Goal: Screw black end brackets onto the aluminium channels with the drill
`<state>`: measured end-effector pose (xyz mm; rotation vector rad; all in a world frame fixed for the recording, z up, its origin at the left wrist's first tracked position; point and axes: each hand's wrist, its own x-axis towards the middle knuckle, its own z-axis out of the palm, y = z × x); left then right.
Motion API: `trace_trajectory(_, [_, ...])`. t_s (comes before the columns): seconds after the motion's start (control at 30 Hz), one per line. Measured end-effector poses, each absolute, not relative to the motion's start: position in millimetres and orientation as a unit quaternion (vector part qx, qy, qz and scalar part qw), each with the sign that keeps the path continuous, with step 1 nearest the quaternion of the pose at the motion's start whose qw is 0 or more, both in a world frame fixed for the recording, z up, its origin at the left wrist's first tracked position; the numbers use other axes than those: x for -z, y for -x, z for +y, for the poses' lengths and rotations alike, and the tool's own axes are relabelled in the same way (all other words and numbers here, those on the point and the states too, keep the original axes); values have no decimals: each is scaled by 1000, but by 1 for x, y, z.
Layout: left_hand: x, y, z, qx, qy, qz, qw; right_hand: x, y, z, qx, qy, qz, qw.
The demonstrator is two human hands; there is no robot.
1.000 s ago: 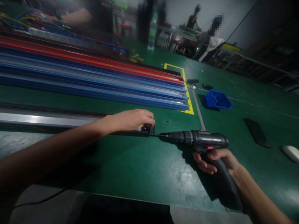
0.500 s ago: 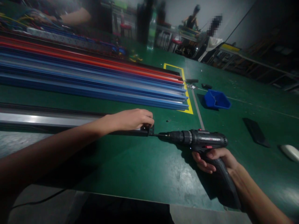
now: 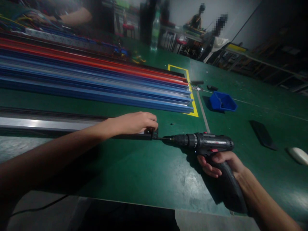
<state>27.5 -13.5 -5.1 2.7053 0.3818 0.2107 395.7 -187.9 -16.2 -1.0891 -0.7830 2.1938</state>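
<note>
My right hand (image 3: 223, 163) is wrapped round the grip of a black cordless drill (image 3: 211, 141), which points left. Its thin bit meets a small black end piece (image 3: 155, 133) at the right end of a long black and silver metal profile (image 3: 48, 123). Curled over that same end, my left hand (image 3: 141, 123) grips the profile and end piece from above; its fingertips are partly hidden. A tiny dark part (image 3: 172, 124) lies on the green table just beyond the bit.
Blue profiles (image 3: 120, 91) and a red profile (image 3: 115, 65) lie behind, ending near yellow tape (image 3: 196, 110). A blue bin (image 3: 222, 102), a black flat object (image 3: 262, 134) and a white rounded object (image 3: 299, 155) are at right. A co-worker's arm (image 3: 75, 17) reaches over wires at the back left.
Almost nothing differs. The view has shifted very slightly; both hands, the drill and the profile keep their positions, with the bit still at the end piece.
</note>
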Motion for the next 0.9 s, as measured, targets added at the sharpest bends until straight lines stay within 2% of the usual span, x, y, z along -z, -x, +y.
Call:
trace_trajectory(0.53, [2,-28,-15,-77,-967,141,199,13,-394,-189,-816,414,-285,287])
trace_trajectory(0.9, [4,-27,-14,-68,-967,145,198,26,-402,-189,-845,331,-293,301])
